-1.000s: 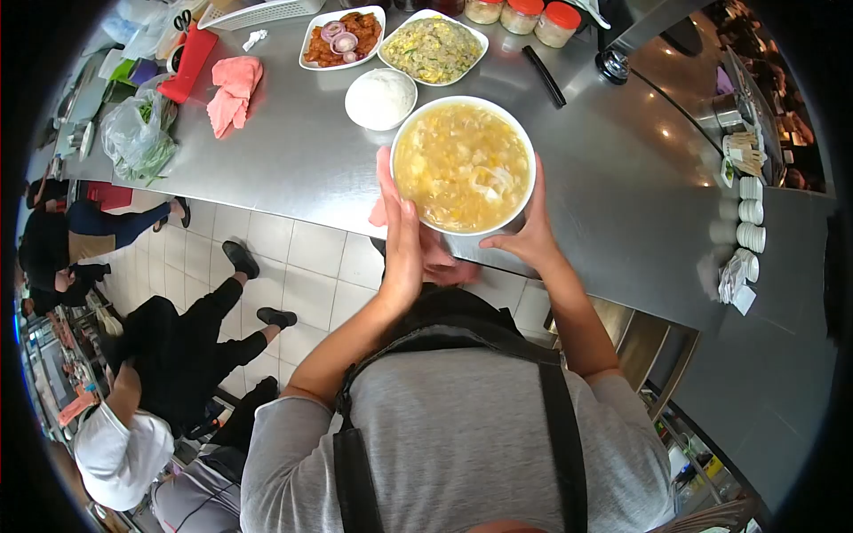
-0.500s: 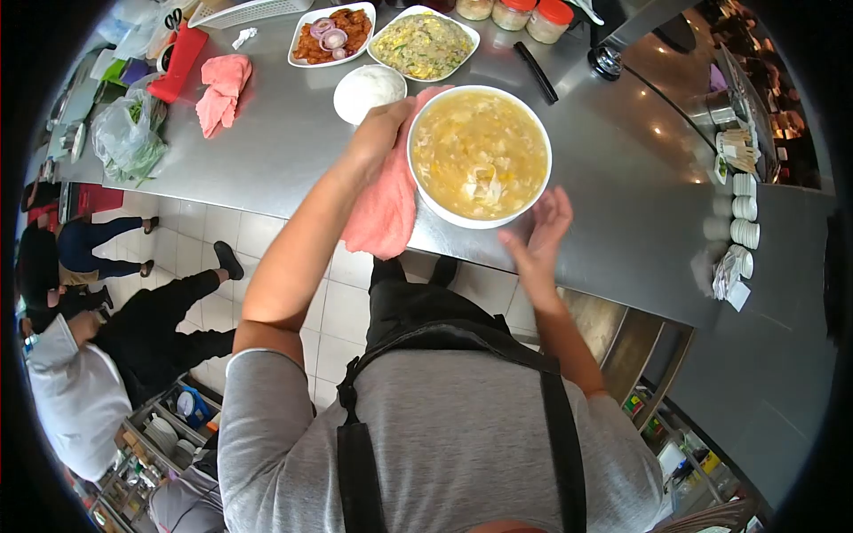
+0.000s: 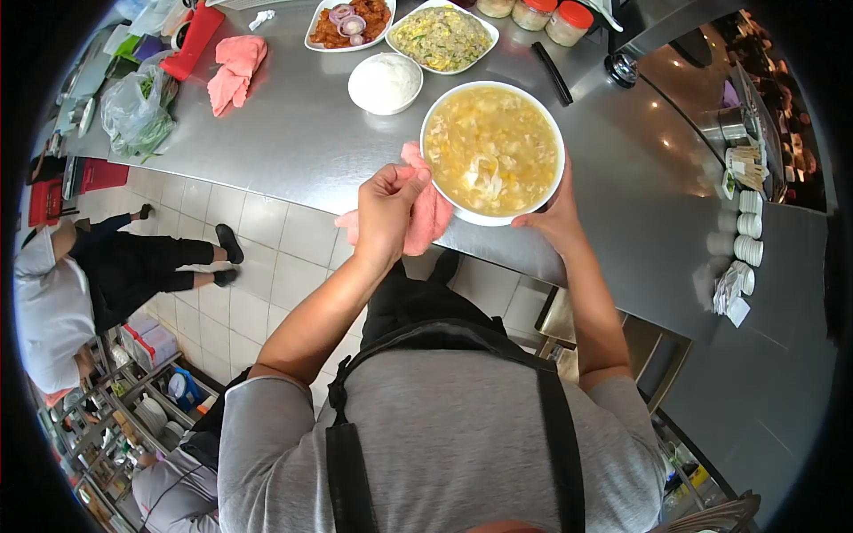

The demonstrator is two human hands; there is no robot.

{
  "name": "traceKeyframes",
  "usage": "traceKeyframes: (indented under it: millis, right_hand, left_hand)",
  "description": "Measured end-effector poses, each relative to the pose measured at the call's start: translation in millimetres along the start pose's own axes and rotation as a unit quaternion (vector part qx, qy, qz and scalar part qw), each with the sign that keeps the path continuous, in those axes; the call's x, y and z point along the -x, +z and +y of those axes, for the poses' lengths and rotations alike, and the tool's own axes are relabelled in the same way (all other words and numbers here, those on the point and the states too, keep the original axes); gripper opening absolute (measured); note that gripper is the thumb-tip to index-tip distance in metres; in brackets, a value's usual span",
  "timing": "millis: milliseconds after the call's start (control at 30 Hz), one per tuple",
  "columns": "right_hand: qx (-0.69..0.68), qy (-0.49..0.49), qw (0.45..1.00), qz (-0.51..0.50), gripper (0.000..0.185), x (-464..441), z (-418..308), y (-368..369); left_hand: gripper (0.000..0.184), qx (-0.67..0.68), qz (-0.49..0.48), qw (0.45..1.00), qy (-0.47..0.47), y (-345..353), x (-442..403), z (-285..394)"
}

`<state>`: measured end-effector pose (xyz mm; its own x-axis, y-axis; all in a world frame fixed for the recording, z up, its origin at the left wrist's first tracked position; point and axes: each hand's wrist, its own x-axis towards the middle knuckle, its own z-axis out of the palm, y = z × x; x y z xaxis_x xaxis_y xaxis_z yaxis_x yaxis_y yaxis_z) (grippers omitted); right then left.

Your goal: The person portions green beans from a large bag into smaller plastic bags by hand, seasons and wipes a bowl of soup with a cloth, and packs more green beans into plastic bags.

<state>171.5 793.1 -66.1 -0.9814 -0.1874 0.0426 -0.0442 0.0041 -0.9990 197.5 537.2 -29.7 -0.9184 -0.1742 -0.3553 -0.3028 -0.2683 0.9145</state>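
Note:
A large white bowl of soup [image 3: 491,151], yellowish with pale egg-like strands, is near the front edge of the steel counter. My right hand [image 3: 555,211] grips its right side, thumb at the near rim and the other fingers partly hidden behind the bowl. On the left, my left hand [image 3: 388,209] pinches a pink cloth [image 3: 430,218], which is bunched against the bowl's left side. Behind the soup are a smaller bowl of white rice [image 3: 386,83], a dish of fried rice [image 3: 442,39] and a dish of reddish food topped with onion rings [image 3: 350,24].
Red-lidded jars [image 3: 566,24] and a black stick-like object [image 3: 553,74] are at the back. Another pink cloth [image 3: 236,73] and a plastic bag of greens [image 3: 138,111] lie left. Stacked small white dishes [image 3: 748,226] line the right side. Other people [image 3: 133,262] stand at left.
My right hand has closed on the bowl's right side. My left hand has moved nearer the counter's edge, gathering the cloth by the bowl. The person at left has shifted.

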Motion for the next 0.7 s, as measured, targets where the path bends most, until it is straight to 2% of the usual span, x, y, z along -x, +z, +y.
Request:
traceKeyframes:
  millis: [67,167,233,300,367,433,567,633,700]
  right_hand:
    - [-0.005,-0.001,1.0,0.002,0.148,5.3,-1.8,5.4]
    - [-0.021,0.0,0.999,0.033,0.149,16.7,-6.4,16.9]
    - [-0.006,-0.03,0.999,0.041,0.148,27.5,-0.7,20.0]
    - [0.007,-0.053,0.997,0.049,0.146,37.9,-5.3,28.3]
    - [0.023,-0.076,0.995,0.057,0.144,47.0,-6.9,36.8]
    - [0.037,-0.102,0.992,0.07,0.139,56.2,-3.2,43.4]
    - [0.033,-0.061,0.993,0.098,0.135,67.3,2.1,49.1]
    - [0.015,-0.032,0.986,0.165,0.131,59.7,18.6,33.0]
    - [-0.012,-0.028,0.988,0.15,0.132,31.9,8.5,15.6]
  left_hand:
    - [0.015,0.022,0.004,1.0,0.004,0.8,0.2,-1.4]
    - [0.016,-0.043,-0.009,0.999,0.003,0.9,-16.4,13.2]
    - [0.018,-0.056,-0.038,0.997,0.023,0.3,-35.8,16.6]
    - [0.019,-0.106,-0.053,0.993,0.003,2.8,-52.5,29.2]
    - [0.02,-0.122,-0.09,0.987,0.058,8.3,-76.9,30.3]
    - [0.023,-0.157,-0.106,0.979,0.069,15.5,-97.1,34.8]
    - [0.023,-0.158,-0.151,0.975,0.039,36.7,-125.3,45.5]
    - [0.021,-0.106,-0.208,0.972,0.032,41.6,-137.6,45.1]
    - [0.018,-0.104,-0.205,0.973,0.016,38.8,-140.8,41.3]
